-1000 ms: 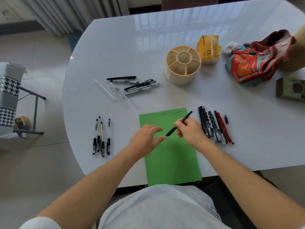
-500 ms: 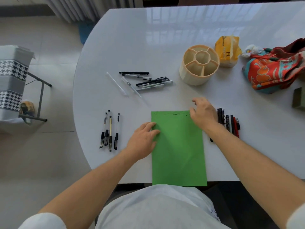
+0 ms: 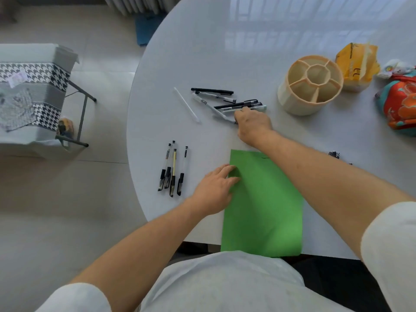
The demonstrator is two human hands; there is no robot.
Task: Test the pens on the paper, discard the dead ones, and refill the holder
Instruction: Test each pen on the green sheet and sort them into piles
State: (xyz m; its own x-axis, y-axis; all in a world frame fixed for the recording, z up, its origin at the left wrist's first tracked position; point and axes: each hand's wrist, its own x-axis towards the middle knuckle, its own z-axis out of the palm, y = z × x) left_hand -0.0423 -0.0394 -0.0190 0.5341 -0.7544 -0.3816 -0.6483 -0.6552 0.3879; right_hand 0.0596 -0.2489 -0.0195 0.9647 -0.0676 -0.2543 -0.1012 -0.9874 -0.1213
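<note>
A green paper point(image 3: 265, 210) lies at the table's near edge with a short ink mark near its top. My left hand point(image 3: 216, 190) rests flat on its left edge. My right hand point(image 3: 253, 124) reaches across to a loose pile of black and white pens point(image 3: 238, 104) beyond the paper. Its fingertips are on the pile, and I cannot see whether they pinch a pen. The beige compartmented holder point(image 3: 310, 84) stands empty to the right. Several gel pens point(image 3: 172, 172) lie in a row left of the paper. Another pen group point(image 3: 334, 154) peeks out behind my right forearm.
A clear thin tube point(image 3: 186, 104) lies left of the pile. A yellow packet point(image 3: 355, 64) and a colourful cloth bag point(image 3: 398, 104) sit at the right of the white table point(image 3: 202, 52). A houndstooth-covered stand point(image 3: 29, 86) is on the floor to the left.
My right hand put down the black pen by the right-hand group, then moved up and left to the far pile. My left hand settled onto the paper's left edge.
</note>
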